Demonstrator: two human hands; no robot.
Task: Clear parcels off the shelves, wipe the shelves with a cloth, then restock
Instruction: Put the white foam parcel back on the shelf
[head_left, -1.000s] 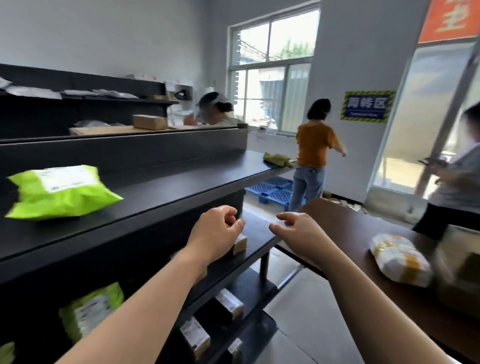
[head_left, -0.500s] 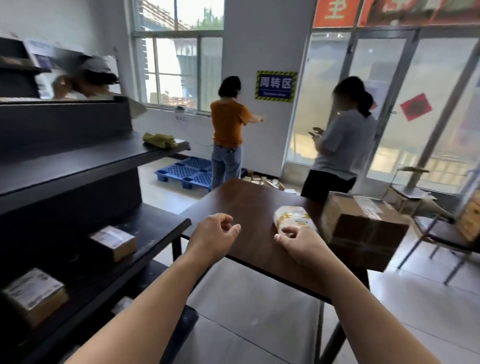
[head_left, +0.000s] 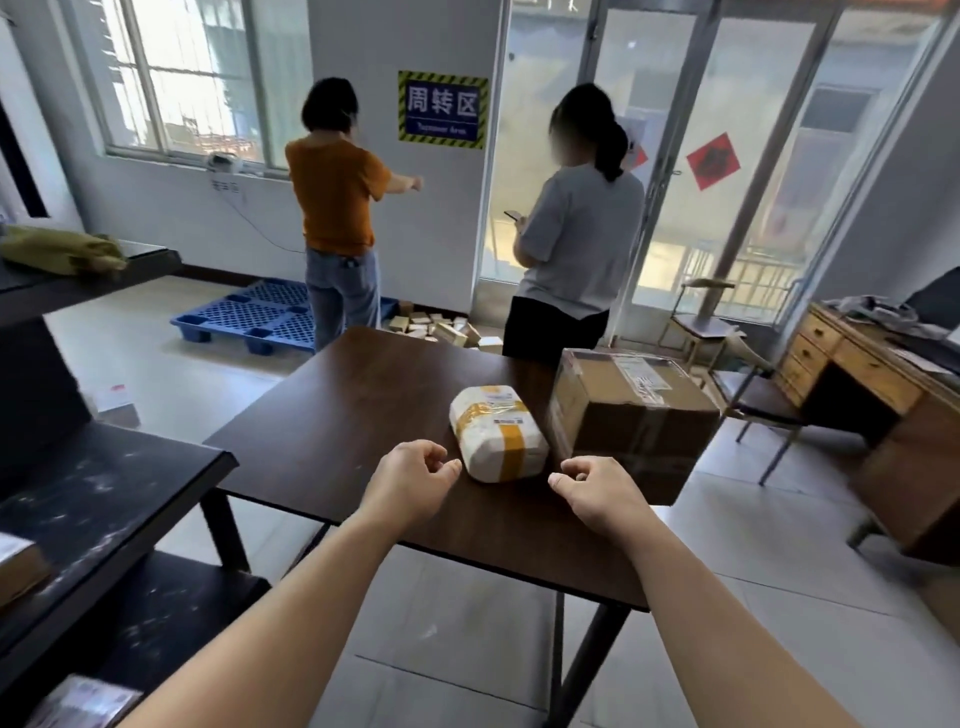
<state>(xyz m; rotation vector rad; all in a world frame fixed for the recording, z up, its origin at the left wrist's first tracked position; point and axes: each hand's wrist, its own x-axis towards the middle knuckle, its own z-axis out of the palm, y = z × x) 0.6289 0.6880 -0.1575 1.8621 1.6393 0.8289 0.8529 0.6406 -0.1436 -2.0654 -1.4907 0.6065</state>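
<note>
Parcel (head_left: 497, 441) in white wrap and yellow tape lies on the worktop (head_left: 332, 415) just ahead of and between both hands, its long axis pointing away from the person, left hand (head_left: 410, 480) marginally nearer than right hand (head_left: 597, 493), each grip curled and empty.
</note>
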